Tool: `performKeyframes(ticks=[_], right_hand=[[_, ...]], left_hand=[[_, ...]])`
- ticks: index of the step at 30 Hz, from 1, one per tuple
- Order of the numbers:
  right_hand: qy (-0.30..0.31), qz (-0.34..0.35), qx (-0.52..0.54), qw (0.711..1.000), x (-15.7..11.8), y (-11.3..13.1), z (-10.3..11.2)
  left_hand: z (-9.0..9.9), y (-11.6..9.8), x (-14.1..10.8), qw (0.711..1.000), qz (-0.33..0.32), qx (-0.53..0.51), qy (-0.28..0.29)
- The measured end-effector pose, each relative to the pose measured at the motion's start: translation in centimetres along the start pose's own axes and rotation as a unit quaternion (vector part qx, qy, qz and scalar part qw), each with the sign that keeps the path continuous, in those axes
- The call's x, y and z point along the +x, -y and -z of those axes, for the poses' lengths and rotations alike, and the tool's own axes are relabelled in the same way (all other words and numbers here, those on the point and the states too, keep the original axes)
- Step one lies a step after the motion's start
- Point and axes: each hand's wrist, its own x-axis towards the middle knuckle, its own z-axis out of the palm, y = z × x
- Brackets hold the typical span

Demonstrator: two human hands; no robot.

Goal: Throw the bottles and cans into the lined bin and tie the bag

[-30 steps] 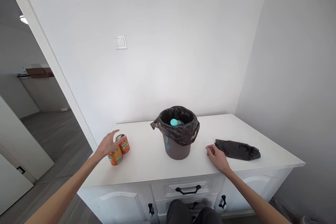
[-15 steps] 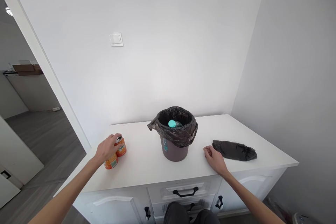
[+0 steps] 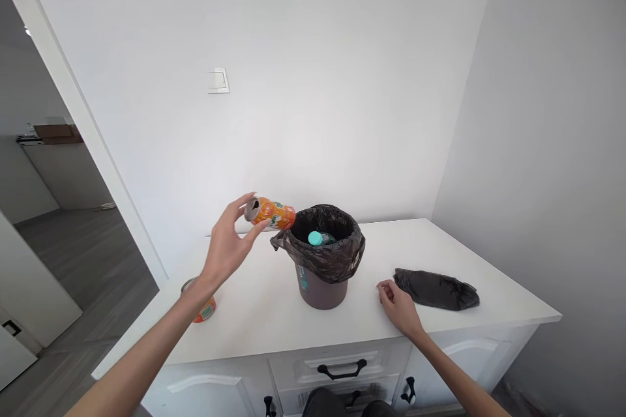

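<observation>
My left hand [image 3: 232, 234] grips an orange drink can [image 3: 274, 214] between thumb and fingers. The can is tipped on its side, its opened top toward my palm and its base at the left rim of the trash bin [image 3: 323, 293]. A black plastic bag [image 3: 337, 267] lines the bin and folds over its rim. Inside sits a bottle with a turquoise cap [image 3: 315, 238]. A second orange can [image 3: 205, 311] stands at the left, partly hidden behind my left forearm. My right hand [image 3: 398, 306] rests on the countertop with curled fingers, beside a folded black plastic bag [image 3: 437, 289].
The white countertop [image 3: 254, 319] sits on a cabinet with a black drawer handle [image 3: 342, 370]. A wall with a light switch [image 3: 218, 81] rises behind it, another wall on the right. A doorway opens at the left.
My left hand has lifted one can off the countertop, carried it right to the bin and tipped it sideways. My right hand has stayed on the countertop.
</observation>
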Motion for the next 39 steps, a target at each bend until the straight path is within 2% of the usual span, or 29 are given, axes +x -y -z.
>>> performKeyframes(ticks=[3, 5, 7, 9, 11, 13, 16, 19, 21, 23, 25, 27, 29, 32, 33, 36, 39], right_hand=[[-0.007, 0.004, 0.006, 1.0, 0.1, 0.1, 0.1], [-0.009, 0.006, 0.009, 1.0, 0.3, 0.1, 0.2], [-0.01, 0.007, 0.013, 1.0, 0.4, 0.1, 0.2], [-0.009, 0.007, 0.015, 1.0, 0.5, 0.0, 0.2], [-0.007, 0.007, 0.018, 1.0, 0.5, -0.1, 0.2], [-0.006, 0.008, 0.02, 1.0, 0.5, -0.2, 0.3], [-0.006, 0.012, 0.019, 1.0, 0.4, -0.3, 0.3], [-0.005, 0.011, 0.012, 1.0, 0.4, -0.4, 0.3], [-0.004, 0.008, 0.005, 1.0, 0.4, -0.4, 0.2], [-0.003, 0.005, -0.001, 1.0, 0.3, -0.4, 0.1], [-0.002, 0.004, -0.004, 1.0, 0.1, -0.2, 0.1], [-0.003, 0.004, -0.005, 1.0, 0.0, -0.1, 0.1], [-0.003, 0.003, -0.006, 1.0, -0.1, 0.1, 0.2], [-0.004, 0.003, -0.006, 1.0, -0.1, 0.3, 0.1], [-0.004, 0.003, -0.006, 1.0, -0.1, 0.3, 0.1], [-0.007, 0.003, -0.001, 1.0, 0.0, 0.4, 0.2], [-0.009, 0.003, 0.008, 1.0, 0.1, 0.5, 0.3]], left_hand=[[-3.6, -0.5, 1.6, 0.997, -0.058, -0.002, 0.048], [-5.6, -0.8, 2.5, 0.991, -0.086, 0.002, 0.101], [-6.7, -1.1, 3.0, 0.981, -0.094, 0.012, 0.166], [-6.6, -1.2, 2.8, 0.975, -0.074, 0.024, 0.209], [-5.2, -0.3, 2.0, 0.977, -0.033, 0.043, 0.205], [-2.8, 1.8, 0.7, 0.98, 0.01, 0.083, 0.179], [1.2, 7.4, -2.2, 0.964, 0.064, 0.181, 0.182], [4.6, 13.8, -6.0, 0.927, 0.159, 0.247, 0.234], [6.1, 17.2, -8.7, 0.913, 0.2, 0.24, 0.262], [7.1, 19.2, -11.0, 0.912, 0.204, 0.218, 0.281], [7.5, 19.5, -12.4, 0.913, 0.203, 0.215, 0.28], [7.7, 18.4, -12.4, 0.919, 0.206, 0.225, 0.249], [7.4, 15.9, -11.2, 0.938, 0.205, 0.215, 0.178], [6.0, 10.1, -7.7, 0.974, 0.181, 0.133, 0.034], [5.2, 7.9, -6.3, 0.981, 0.163, 0.101, 0.012], [2.0, 2.1, -2.2, 0.996, 0.091, 0.013, 0.007], [-2.4, -1.3, 1.1, 0.999, 0.03, -0.021, 0.015]])
